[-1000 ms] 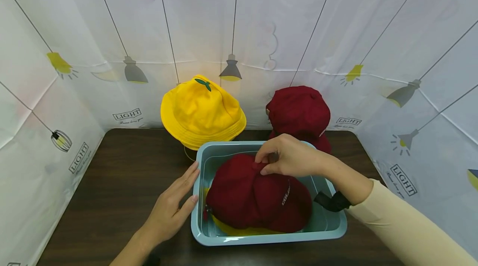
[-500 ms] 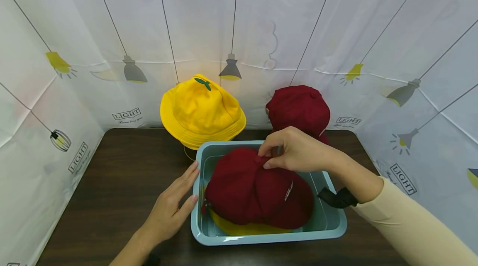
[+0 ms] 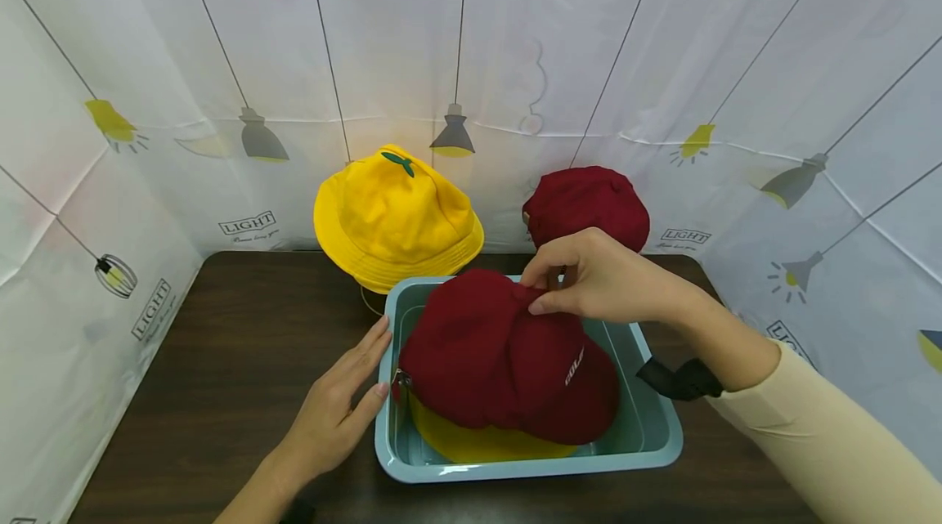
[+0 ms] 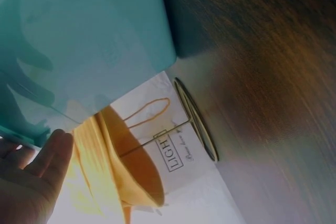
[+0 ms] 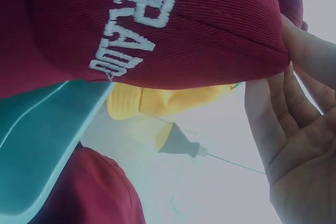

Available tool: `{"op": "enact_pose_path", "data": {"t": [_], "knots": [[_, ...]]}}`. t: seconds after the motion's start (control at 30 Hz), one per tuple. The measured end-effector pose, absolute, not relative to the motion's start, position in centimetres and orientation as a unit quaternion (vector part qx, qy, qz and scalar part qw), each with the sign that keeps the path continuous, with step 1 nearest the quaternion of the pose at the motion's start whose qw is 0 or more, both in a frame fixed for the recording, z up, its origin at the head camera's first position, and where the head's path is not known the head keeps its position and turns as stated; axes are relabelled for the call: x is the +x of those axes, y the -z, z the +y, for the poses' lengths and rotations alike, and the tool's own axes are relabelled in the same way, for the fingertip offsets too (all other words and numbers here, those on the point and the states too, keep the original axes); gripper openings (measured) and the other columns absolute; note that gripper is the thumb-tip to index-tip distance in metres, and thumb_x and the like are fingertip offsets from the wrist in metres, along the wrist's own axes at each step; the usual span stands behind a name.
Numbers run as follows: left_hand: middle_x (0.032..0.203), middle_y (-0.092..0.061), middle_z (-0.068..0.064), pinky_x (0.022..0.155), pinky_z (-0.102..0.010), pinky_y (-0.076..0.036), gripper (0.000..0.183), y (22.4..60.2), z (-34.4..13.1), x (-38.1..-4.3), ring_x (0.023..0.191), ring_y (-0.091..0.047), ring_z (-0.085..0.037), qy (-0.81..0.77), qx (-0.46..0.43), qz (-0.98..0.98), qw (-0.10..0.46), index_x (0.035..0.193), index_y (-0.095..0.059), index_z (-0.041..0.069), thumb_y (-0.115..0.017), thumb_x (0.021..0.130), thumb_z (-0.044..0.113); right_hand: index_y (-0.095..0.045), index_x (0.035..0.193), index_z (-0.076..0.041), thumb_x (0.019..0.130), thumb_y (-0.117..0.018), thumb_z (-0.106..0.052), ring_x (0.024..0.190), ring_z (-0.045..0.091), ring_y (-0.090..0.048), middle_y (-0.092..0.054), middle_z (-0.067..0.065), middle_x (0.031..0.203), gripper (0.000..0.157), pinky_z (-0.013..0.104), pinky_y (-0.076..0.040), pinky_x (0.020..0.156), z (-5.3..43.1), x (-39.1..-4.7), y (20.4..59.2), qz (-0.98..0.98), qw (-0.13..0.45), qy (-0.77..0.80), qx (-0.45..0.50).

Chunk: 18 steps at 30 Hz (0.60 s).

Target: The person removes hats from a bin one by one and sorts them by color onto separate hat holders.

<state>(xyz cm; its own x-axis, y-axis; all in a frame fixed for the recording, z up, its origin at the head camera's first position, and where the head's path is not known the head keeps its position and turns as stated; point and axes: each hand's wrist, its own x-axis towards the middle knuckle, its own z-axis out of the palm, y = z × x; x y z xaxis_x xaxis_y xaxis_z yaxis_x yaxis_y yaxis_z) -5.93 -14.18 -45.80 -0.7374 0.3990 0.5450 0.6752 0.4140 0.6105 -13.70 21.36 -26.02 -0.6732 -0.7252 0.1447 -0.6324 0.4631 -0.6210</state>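
My right hand (image 3: 607, 279) pinches the top of a maroon baseball cap (image 3: 471, 352) between thumb and fingers. In the right wrist view the cap's white embroidered letters (image 5: 139, 22) show close up. The cap hangs over a light blue plastic bin (image 3: 530, 471), its brim toward the right. Under it, a flat yellow piece (image 3: 478, 441) lies on the bin's floor, partly covered by the cap. My left hand (image 3: 334, 401) rests its straight fingers against the bin's left rim. In the left wrist view, those fingertips (image 4: 55, 148) touch the bin's outer side.
Behind the bin, a yellow bucket hat (image 3: 401, 221) with a green leaf sits on a wire stand (image 4: 197, 119). To its right is a second maroon cap (image 3: 585, 201), partly hidden by my right hand. A white printed curtain (image 3: 353, 33) surrounds the dark wooden table (image 3: 250, 344).
My right hand has moved up and slightly right, raising the maroon cap's crown above the bin's far rim. More of the yellow piece beneath shows. My left hand stays at the rim.
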Motion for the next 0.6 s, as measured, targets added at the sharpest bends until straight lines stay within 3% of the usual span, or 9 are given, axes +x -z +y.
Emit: {"op": "enact_pose_path", "data": {"t": [0.6], "knots": [[0.169,-0.033,-0.011,0.122,-0.023,-0.025,0.065,45.7,-14.2,-5.8,0.152,-0.039,-0.026,0.434,-0.318,-0.830,0.148,0.160,-0.041,0.004,-0.061,0.099,0.004,-0.079,0.100,-0.014,0.084,-0.086,0.001,0.072,0.013,-0.065,-0.073,-0.011,0.090,0.024,0.027,-0.059,0.062,22.7,-14.1,22.8,0.855,-0.017,0.342,-0.389]]}}
